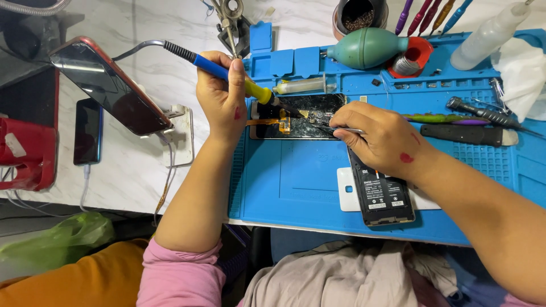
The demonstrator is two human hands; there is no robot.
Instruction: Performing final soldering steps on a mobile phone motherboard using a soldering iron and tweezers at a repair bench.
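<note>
My left hand (222, 96) grips a soldering iron (257, 91) with a blue and yellow handle, its tip reaching down onto an opened phone with a cracked dark screen (304, 108) on the blue work mat (296, 182). My right hand (378, 136) pinches metal tweezers (344, 130) whose points rest on the same phone near the iron's tip. A black phone battery (384, 193) lies on a white phone back cover (344, 190) just under my right wrist.
A green rubber air blower (364, 48), solder spool (406, 63), clear squeeze bottle (486, 37), white tissue (520, 71) and screwdrivers (478, 119) crowd the mat's back and right. Left on the marble table: a propped phone (108, 85), a charging phone (88, 131), a red box (25, 153).
</note>
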